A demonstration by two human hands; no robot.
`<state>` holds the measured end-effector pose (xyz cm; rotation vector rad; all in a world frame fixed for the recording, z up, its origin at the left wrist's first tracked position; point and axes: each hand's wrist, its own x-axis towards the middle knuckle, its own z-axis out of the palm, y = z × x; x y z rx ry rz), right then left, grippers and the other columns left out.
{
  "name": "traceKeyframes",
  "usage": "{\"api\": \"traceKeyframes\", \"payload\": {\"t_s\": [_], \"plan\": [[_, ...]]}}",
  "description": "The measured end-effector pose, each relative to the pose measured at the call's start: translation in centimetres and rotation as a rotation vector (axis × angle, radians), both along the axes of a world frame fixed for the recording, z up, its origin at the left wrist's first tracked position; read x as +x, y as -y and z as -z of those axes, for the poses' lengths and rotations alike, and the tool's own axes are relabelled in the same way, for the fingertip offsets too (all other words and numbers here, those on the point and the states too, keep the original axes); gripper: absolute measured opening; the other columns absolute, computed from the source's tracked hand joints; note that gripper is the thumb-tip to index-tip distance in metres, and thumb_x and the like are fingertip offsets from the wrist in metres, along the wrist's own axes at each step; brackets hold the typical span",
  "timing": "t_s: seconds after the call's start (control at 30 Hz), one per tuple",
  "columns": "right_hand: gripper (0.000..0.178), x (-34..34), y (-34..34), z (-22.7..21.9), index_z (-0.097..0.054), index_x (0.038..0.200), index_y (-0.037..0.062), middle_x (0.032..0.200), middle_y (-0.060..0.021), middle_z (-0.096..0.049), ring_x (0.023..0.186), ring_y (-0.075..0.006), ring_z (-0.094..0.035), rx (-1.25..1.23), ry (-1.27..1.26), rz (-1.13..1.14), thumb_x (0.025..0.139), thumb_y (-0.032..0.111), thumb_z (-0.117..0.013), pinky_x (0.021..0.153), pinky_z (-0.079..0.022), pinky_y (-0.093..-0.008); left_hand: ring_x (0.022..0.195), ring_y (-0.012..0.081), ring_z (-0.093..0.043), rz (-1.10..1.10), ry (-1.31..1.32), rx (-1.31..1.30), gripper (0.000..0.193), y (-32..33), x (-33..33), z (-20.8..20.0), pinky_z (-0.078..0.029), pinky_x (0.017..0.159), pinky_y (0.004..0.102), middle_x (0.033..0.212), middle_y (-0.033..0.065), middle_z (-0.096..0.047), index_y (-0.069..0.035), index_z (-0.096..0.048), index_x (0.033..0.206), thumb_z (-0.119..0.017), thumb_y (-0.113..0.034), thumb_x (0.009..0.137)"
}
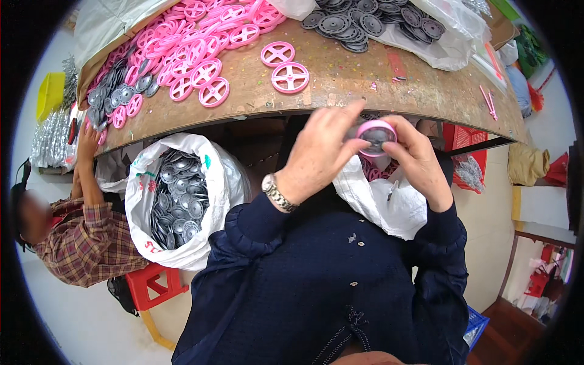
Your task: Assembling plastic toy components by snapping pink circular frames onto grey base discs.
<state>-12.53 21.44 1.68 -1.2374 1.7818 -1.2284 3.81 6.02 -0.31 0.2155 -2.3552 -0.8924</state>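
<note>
Between thumb and fingers, my right hand (420, 161) grips a pink wheel (364, 126) with a dark grey disc (377, 137) set inside its ring. My left hand (319, 149), slightly blurred, is at the wheel's left side. Its thumb tip reaches the pink rim, while the index finger stretches out above it. The left palm side is hidden. Below the hands, a white sack (395, 210) lies across my lap with pink pieces showing in its mouth. Two loose pink wheels, one nearer (290, 78) and one farther (277, 54), lie on the wooden table (328, 91).
Pink wheels (188, 55) heap on the table's left, grey discs (359, 24) at its back. A white sack of grey discs (179, 194) stands left of me. Beyond it sits a person in a plaid shirt (91, 243), one hand at the table edge. Red crates (468, 152) stand right.
</note>
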Motion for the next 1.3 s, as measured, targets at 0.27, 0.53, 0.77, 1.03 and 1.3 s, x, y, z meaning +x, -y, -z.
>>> {"api": "traceKeyframes", "payload": {"t_s": [0.27,0.53,0.77,1.03,1.3], "plan": [[0.032,-4.0,-2.1,-0.2,-0.064,0.112,-0.0008,0.088,-0.0175,-0.068,0.08,-0.0312,-0.067,0.452,-0.575,-0.218,0.082,0.008,-0.069,0.075,-0.052,-0.0387,0.106,0.0381,-0.052,-0.519,0.006,-0.381,0.051,7.3,0.5,0.5,-0.043,0.092,0.0459,0.114,0.0181,-0.059,-0.002,-0.057,0.127,-0.071,-0.029,0.086],[0.025,-3.6,9.3,-2.0,-0.067,0.11,0.0002,0.095,-0.0146,-0.07,0.083,-0.0261,-0.067,-0.214,-0.65,0.092,0.093,0.019,-0.065,0.074,-0.051,-0.0331,0.101,0.0302,-0.054,-0.667,0.211,-0.512,0.073,8.6,-1.2,1.7,-0.043,0.08,0.0452,0.103,0.0096,-0.06,-0.011,-0.056,0.132,-0.079,-0.048,0.074],[0.04,-7.5,19.6,0.9,-0.066,0.109,0.0063,0.098,-0.0107,-0.066,0.095,-0.033,-0.062,-0.352,-1.291,0.264,0.083,0.036,-0.072,0.077,-0.052,-0.0439,0.101,0.0293,-0.055,-0.657,0.183,-0.484,0.076,8.7,-1.7,2.2,-0.041,0.083,0.0457,0.104,0.0086,-0.059,-0.012,-0.051,0.137,-0.08,-0.045,0.074],[0.03,-7.9,22.6,2.4,-0.069,0.109,0.0112,0.1,-0.007,-0.068,0.101,-0.0298,-0.061,0.026,-1.381,0.338,0.087,0.031,-0.066,0.085,-0.052,-0.0404,0.105,0.0296,-0.054,-0.557,0.012,-0.364,0.089,9.4,-0.7,3.0,-0.041,0.089,0.0443,0.112,0.0112,-0.059,-0.008,-0.042,0.143,-0.084,-0.035,0.07],[0.025,-6.7,20.6,0.7,-0.072,0.107,0.0066,0.092,-0.0062,-0.071,0.085,-0.0258,-0.064,-0.316,-0.784,0.353,0.091,0.024,-0.063,0.074,-0.049,-0.0356,0.105,0.0342,-0.055,-0.458,-0.113,-0.234,0.097,9.6,-0.5,2.7,-0.043,0.092,0.0459,0.116,0.0151,-0.059,-0.007,-0.037,0.147,-0.087,-0.028,0.067]]}}
